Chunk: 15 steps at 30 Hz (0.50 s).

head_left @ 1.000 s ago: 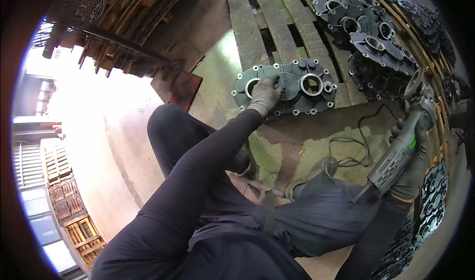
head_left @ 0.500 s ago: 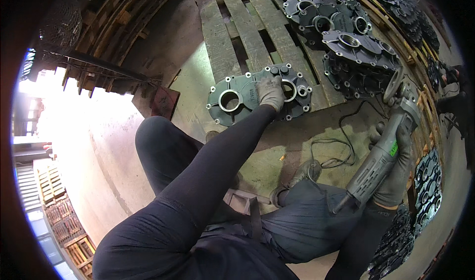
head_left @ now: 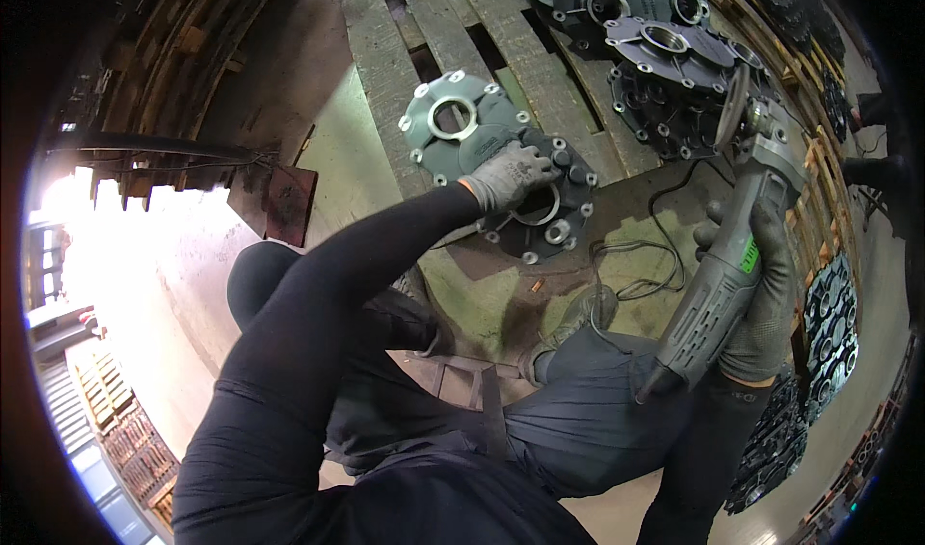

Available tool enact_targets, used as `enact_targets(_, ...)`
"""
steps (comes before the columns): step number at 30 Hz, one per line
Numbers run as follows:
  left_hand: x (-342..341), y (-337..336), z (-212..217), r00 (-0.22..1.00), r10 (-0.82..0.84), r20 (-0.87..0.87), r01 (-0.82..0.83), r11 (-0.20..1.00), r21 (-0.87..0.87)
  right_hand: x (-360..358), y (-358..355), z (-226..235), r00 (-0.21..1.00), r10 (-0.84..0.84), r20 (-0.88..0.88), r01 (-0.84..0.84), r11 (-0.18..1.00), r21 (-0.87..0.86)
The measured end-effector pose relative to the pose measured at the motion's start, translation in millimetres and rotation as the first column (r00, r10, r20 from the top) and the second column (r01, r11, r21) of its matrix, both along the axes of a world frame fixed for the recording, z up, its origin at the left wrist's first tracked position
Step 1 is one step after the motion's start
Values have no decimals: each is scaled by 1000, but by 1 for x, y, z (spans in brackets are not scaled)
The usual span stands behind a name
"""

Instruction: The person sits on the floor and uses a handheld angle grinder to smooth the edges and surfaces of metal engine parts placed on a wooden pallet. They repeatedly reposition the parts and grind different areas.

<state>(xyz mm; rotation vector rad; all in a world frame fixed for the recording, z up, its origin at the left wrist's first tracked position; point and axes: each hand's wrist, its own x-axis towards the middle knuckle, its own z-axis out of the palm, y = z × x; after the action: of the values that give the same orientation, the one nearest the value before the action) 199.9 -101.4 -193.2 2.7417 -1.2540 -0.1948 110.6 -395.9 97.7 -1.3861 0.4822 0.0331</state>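
My gloved left hand (head_left: 511,176) is closed on the middle of a dark green metal housing cover (head_left: 493,111), beside its nearer round opening. The cover lies tilted across the near end of a wooden pallet (head_left: 501,39), with its near end reaching past the boards. Bright bosses ring its edge, and two large bored holes show. On the right, my gloved right hand (head_left: 771,299) wraps around the grey body of an angle grinder (head_left: 711,306). The grinder points away from me, its disc (head_left: 734,111) close to the stacked covers. Whether the disc spins, I cannot tell.
More housing covers (head_left: 674,49) are piled at the pallet's right side. A black cable (head_left: 636,246) loops over the floor by my shoe (head_left: 580,319). Stacked pallets (head_left: 178,39) stand at the far left. Several more covers (head_left: 833,347) lie at the right.
My left hand has turned the cover clockwise, its left end swinging away from me and its right end nearer. The grinder stays in my right hand, shifted slightly in the picture.
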Motion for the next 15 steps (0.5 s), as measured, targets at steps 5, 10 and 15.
enact_targets(5, 4, 16, 9, 943, -333, -27, 333, 931, 147, -4, 10, 3, 999, 21, -27, -22, 999, -41)
enact_targets(10, -7, 74, 10, 905, -426, -18, 425, 905, -29, -9, 12, 2, 999, 45, -28, -47, 995, -84)
enact_targets(15, -1, 106, 41, 982, -96, -162, 138, 952, 275, -12, 1, -3, 990, 133, -55, -140, 979, -150)
